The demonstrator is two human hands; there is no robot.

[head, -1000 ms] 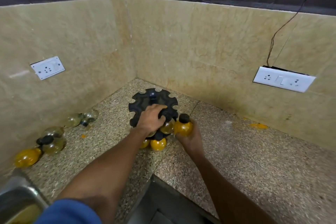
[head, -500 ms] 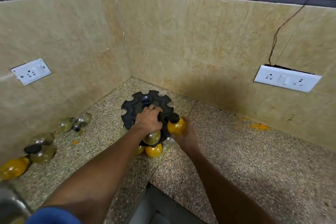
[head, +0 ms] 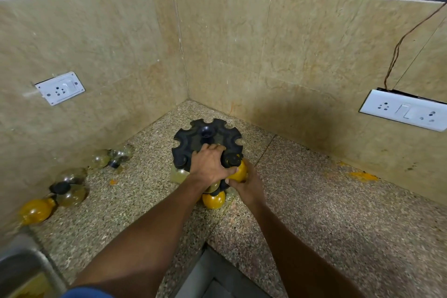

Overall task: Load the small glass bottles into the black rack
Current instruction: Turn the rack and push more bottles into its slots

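Both forearms stretched forward, bare, converging. Left hand [head: 210, 164] palm down, fingers [head: 212, 147] spread and bent, pressing downward. Right hand [head: 246, 182] just beside it, fingers curled in a grip, thumb touching the left hand's edge.

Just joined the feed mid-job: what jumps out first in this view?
Both hands meet at the black rack in the counter's corner: the left hand rests on its top, while the right hand holds a yellow-filled bottle at its near right edge. More bottles lie loose along the left wall, some clear, one yellow. A white socket plate with a dangling wire sits on the right wall.
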